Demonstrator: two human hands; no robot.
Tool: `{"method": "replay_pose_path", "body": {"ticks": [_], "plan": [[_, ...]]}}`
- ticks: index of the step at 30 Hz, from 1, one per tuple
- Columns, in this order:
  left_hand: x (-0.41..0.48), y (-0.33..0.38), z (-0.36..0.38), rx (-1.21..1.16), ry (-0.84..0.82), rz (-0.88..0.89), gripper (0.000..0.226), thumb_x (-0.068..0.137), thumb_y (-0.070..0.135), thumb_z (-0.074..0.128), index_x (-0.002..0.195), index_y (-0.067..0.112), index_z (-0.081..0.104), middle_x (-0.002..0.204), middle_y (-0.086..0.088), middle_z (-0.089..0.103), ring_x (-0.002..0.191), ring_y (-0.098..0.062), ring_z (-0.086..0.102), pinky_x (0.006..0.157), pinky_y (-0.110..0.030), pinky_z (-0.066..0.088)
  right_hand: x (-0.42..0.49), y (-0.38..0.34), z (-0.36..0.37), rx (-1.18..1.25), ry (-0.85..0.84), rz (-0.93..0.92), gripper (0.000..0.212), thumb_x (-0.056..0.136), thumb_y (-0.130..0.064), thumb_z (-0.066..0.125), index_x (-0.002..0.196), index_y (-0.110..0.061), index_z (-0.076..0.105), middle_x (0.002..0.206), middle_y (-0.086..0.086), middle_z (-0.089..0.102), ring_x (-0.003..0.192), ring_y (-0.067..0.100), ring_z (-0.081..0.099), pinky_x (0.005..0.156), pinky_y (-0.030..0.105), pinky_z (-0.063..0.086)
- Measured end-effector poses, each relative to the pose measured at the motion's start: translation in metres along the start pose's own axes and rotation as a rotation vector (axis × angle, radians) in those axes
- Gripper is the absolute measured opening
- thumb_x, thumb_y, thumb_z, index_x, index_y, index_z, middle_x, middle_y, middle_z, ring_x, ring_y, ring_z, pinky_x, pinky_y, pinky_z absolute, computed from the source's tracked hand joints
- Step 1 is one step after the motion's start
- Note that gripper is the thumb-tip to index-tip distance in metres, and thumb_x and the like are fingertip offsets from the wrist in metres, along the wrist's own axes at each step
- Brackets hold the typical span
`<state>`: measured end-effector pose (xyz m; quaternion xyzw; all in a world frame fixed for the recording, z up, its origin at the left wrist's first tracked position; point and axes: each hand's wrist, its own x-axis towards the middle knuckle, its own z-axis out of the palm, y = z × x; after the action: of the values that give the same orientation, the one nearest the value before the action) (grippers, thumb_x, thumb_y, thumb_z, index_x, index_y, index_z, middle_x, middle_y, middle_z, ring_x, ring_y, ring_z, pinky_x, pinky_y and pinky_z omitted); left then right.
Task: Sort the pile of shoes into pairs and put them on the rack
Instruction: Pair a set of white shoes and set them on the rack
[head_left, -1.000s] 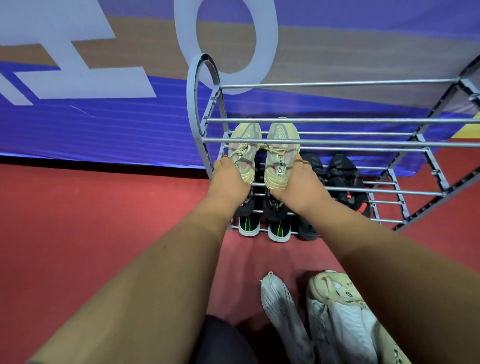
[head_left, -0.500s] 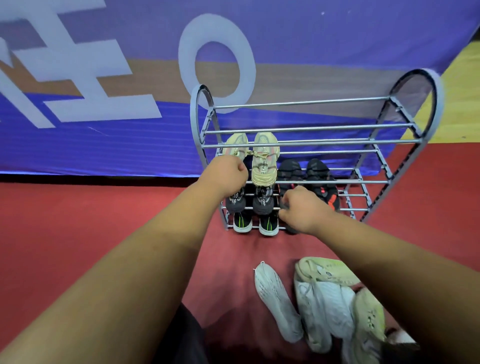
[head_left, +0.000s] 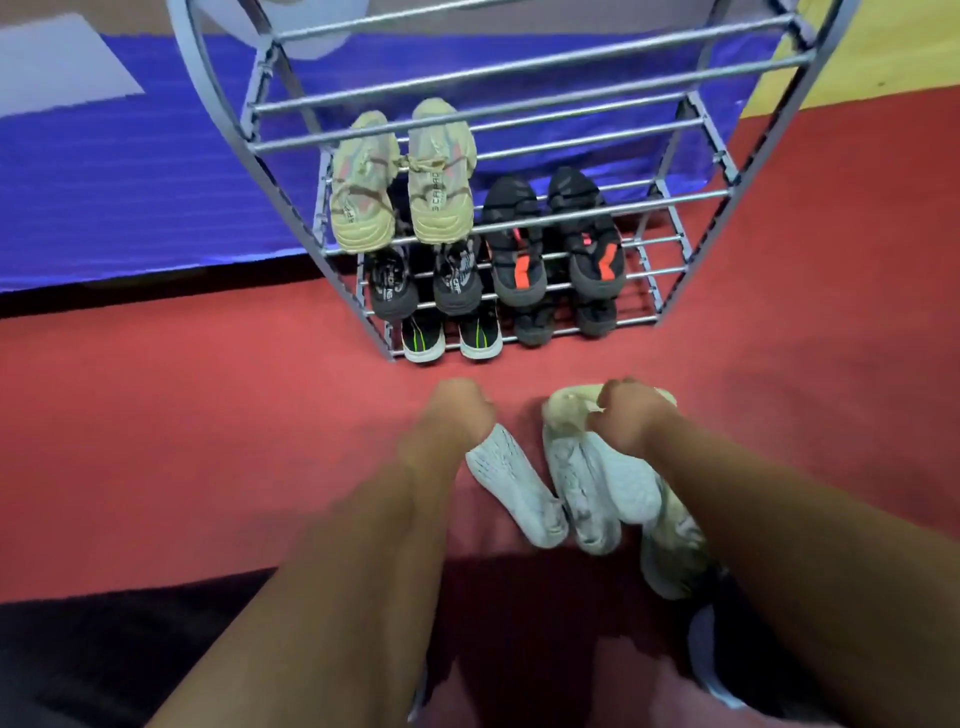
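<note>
Purple banner cloth (head_left: 130, 171) fills the upper left of the frame, with red floor (head_left: 156, 415) beneath it. At upper centre stands the grey metal rack (head_left: 519, 93). On its left side sit a beige pair (head_left: 402, 176), a dark grey pair (head_left: 423, 280) under them, and a green-striped black pair (head_left: 449, 338) lowest. Just right of these are an orange-flashed black pair (head_left: 556, 239) and a plain black pair (head_left: 561, 322) below it. With five pairs up and only a few shoes on the floor, I'd say the job is well past halfway.

Below the rack, left of centre, the left hand (head_left: 457, 415) has its fingers curled at the near tip of a lone white shoe (head_left: 511, 486). It's too blurred for me to say whether it has hold of it. That shoe's long axis runs from the hand down and to the right, toward lower centre.

Just right of it lies the pile (head_left: 587, 493), with pale shoes roughly parallel to the lone one. The right hand (head_left: 631, 421) is curled round a cream shoe (head_left: 566, 410) on the pile's far end.

The left hand is nearer the lone white shoe and its likely mate lies just beside it, so I'd expect the next pairing to happen there.
</note>
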<state>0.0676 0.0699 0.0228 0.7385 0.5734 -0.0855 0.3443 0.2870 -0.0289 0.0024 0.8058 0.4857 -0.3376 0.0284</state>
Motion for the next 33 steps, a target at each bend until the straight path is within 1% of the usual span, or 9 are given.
{"method": "replay_pose_path", "body": {"ticks": [2,6,8,11,16,19,23,27,33], "plan": [[0.011,-0.005,0.037,0.034,-0.072,-0.036,0.03,0.098,0.013,0.051,0.107,-0.006,0.073,0.11,-0.023,0.075,0.106,-0.039,0.07,0.084,-0.038,0.054,0.011,0.022,0.024,-0.003,-0.035,0.034,0.06,0.08,-0.053,0.045,0.111,-0.007,0.07,0.119,0.018,0.066,0.11,0.035,0.06,0.088,0.035,0.047],[0.024,-0.009,0.087,0.119,-0.197,-0.058,0.033,0.102,0.014,0.048,0.12,0.001,0.072,0.123,-0.016,0.072,0.118,-0.032,0.065,0.098,-0.032,0.046,0.018,0.05,0.052,-0.004,-0.116,0.131,0.023,0.097,-0.031,0.055,0.097,-0.009,0.062,0.111,0.016,0.061,0.104,0.03,0.058,0.08,0.029,0.038],[0.031,-0.014,0.105,0.11,-0.223,-0.111,0.033,0.102,0.018,0.05,0.125,0.003,0.069,0.123,-0.014,0.071,0.117,-0.031,0.065,0.1,-0.036,0.048,0.026,0.06,0.065,-0.001,-0.15,0.164,0.021,0.101,-0.028,0.053,0.091,-0.01,0.058,0.111,0.02,0.066,0.103,0.031,0.059,0.076,0.028,0.036],[0.039,-0.018,0.125,0.073,-0.235,-0.17,0.036,0.1,0.025,0.055,0.131,0.007,0.063,0.125,-0.012,0.068,0.116,-0.031,0.064,0.1,-0.039,0.052,0.034,0.067,0.073,0.028,-0.195,0.23,0.02,0.098,-0.031,0.059,0.1,-0.012,0.062,0.117,0.018,0.069,0.092,0.031,0.058,0.061,0.03,0.041],[0.044,-0.019,0.152,0.015,-0.172,-0.212,0.045,0.095,0.027,0.06,0.135,0.008,0.053,0.131,-0.013,0.062,0.119,-0.033,0.062,0.097,-0.041,0.053,0.041,0.087,0.086,0.143,-0.19,0.301,0.072,0.088,-0.048,0.068,0.137,0.001,0.05,0.128,0.015,0.06,0.114,0.031,0.062,0.085,0.035,0.048],[0.044,-0.013,0.169,-0.081,-0.136,-0.195,0.049,0.091,0.025,0.066,0.134,0.006,0.052,0.13,-0.014,0.06,0.115,-0.034,0.063,0.096,-0.042,0.054,0.04,0.086,0.094,0.151,-0.213,0.342,0.088,0.085,-0.054,0.075,0.146,-0.003,0.038,0.137,0.014,0.056,0.123,0.034,0.06,0.093,0.04,0.052],[0.058,0.012,0.172,-0.134,0.077,-0.096,0.085,0.077,0.036,0.082,0.143,0.004,0.039,0.141,-0.014,0.045,0.132,-0.035,0.048,0.109,-0.046,0.046,0.039,0.08,0.108,-0.023,-0.212,0.297,0.122,0.076,-0.081,0.067,0.158,-0.003,0.02,0.159,0.019,0.035,0.141,0.039,0.044,0.112,0.05,0.042],[0.087,0.036,0.159,-0.014,0.063,0.099,0.11,0.076,0.033,0.086,0.163,0.018,0.021,0.16,-0.005,0.033,0.144,-0.031,0.035,0.119,-0.041,0.036,0.034,0.082,0.117,-0.063,-0.166,0.269,0.125,0.074,-0.084,0.067,0.159,-0.007,0.018,0.159,0.017,0.033,0.142,0.037,0.041,0.115,0.048,0.038],[0.111,0.035,0.165,0.078,-0.034,0.131,0.099,0.081,0.034,0.088,0.159,0.014,0.031,0.154,-0.012,0.042,0.142,-0.035,0.043,0.114,-0.046,0.042,0.032,0.088,0.12,0.053,-0.081,0.263,0.11,0.072,-0.076,0.072,0.15,-0.01,0.032,0.15,0.014,0.044,0.136,0.037,0.046,0.113,0.049,0.04]]}}
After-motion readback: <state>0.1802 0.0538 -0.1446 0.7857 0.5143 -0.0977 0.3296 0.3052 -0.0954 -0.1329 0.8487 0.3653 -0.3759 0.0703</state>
